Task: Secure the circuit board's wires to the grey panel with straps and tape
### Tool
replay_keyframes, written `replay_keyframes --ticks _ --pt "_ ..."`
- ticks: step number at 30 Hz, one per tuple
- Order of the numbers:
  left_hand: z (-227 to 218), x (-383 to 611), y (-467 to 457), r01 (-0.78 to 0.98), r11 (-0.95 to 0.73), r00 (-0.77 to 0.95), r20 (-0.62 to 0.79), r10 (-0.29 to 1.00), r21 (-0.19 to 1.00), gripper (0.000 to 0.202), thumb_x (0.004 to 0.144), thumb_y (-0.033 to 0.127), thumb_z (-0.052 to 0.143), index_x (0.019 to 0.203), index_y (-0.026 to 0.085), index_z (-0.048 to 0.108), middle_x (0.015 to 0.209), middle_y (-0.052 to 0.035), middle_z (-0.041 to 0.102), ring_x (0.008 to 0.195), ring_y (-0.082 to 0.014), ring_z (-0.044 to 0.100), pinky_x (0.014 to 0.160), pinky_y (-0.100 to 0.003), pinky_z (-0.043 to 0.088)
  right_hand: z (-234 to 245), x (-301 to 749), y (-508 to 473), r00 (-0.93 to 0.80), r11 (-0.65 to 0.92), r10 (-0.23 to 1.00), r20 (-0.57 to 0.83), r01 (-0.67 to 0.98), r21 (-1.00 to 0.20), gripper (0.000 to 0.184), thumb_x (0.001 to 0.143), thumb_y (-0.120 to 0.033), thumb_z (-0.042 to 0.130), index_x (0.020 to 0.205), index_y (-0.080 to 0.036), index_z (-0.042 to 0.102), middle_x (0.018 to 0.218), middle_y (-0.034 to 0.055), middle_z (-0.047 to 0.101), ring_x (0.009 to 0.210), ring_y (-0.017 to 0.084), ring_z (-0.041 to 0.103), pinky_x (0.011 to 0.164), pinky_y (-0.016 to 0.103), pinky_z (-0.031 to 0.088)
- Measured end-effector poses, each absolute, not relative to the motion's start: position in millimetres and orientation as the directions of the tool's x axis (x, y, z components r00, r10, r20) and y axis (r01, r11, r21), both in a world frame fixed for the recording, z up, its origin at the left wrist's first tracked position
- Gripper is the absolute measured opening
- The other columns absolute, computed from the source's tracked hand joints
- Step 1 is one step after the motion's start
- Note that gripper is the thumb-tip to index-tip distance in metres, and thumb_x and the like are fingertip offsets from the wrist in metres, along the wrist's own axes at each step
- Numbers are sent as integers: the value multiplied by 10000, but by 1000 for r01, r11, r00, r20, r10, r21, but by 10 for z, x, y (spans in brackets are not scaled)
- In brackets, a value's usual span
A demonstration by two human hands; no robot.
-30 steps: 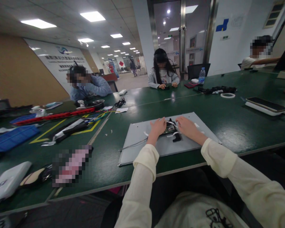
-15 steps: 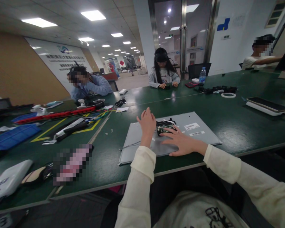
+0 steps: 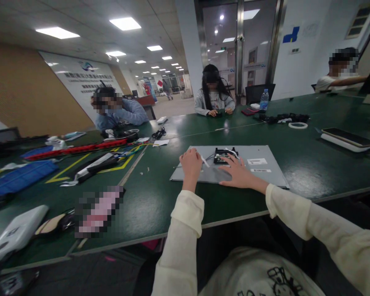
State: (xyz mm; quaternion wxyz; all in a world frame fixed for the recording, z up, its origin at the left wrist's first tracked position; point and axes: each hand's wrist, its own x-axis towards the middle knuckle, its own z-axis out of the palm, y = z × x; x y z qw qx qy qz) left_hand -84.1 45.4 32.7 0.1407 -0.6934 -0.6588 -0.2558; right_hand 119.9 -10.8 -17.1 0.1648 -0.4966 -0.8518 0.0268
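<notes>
A flat grey panel (image 3: 243,177) lies on the green table in front of me, its long near edge roughly facing me. On it sits a small circuit board in a black frame (image 3: 221,156), with a white ribbon cable at its top. My left hand (image 3: 191,165) is over the panel's left part, fingers curled together; what they grip is hidden. A narrow white strip (image 3: 206,161) shows beside those fingers, by thin wires. My right hand (image 3: 239,174) lies spread over the panel, its fingertips at the board. Two white labels (image 3: 257,161) are to its right.
At left are a blue tray (image 3: 24,176), a red strip (image 3: 77,149), a white device (image 3: 17,232) and a blurred pink item (image 3: 101,209). A phone on a white box (image 3: 350,137) is at right, with a white ring (image 3: 297,126) and bottle (image 3: 264,100) beyond. Other people sit around.
The panel has turned, its left end swinging away from me so its near edge now lies straighter. My left hand, earlier raised with fingers apart, has curled closed. My right hand moved slightly forward.
</notes>
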Motion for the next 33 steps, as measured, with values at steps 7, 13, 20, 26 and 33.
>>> replay_keyframes --ticks 7,13,20,26,33 --pt "298 -859 446 991 -90 42 419 907 95 306 944 237 326 924 161 622 962 -109 684 919 -219 633 797 -313 402 -288 1400 196 -171 214 968 183 945 -249 767 795 -760 387 1374 -263 461 1562 97 109 1412 403 -7 1010 723 123" --pt "262 -843 458 988 -133 91 386 918 83 310 944 234 329 874 166 623 902 -92 691 851 -204 645 773 -306 424 -331 1603 374 36 3 990 138 963 -271 767 796 -755 390 1371 -250 453 1559 108 81 1401 419 -20 992 727 144" --pt "274 -855 440 982 -164 121 357 926 90 289 941 240 353 880 170 627 854 -72 682 810 -186 646 760 -288 444 -430 1901 548 278 -223 947 159 930 -293 705 834 -701 371 1337 -220 485 1549 126 91 1391 431 -9 970 739 147" --pt "252 -864 478 988 -138 106 329 938 73 290 934 237 353 914 177 636 900 -88 692 865 -202 654 756 -288 450 -494 2219 669 440 -375 883 163 870 -319 731 815 -693 372 1331 -188 487 1538 158 117 1384 447 2 960 756 113" --pt "228 -867 491 984 -148 113 289 951 102 273 923 224 368 915 185 638 911 -77 697 851 -185 654 741 -266 458 -583 2449 741 538 -448 815 214 820 -357 713 818 -644 382 1329 -156 476 1526 197 108 1371 469 3 925 781 99"
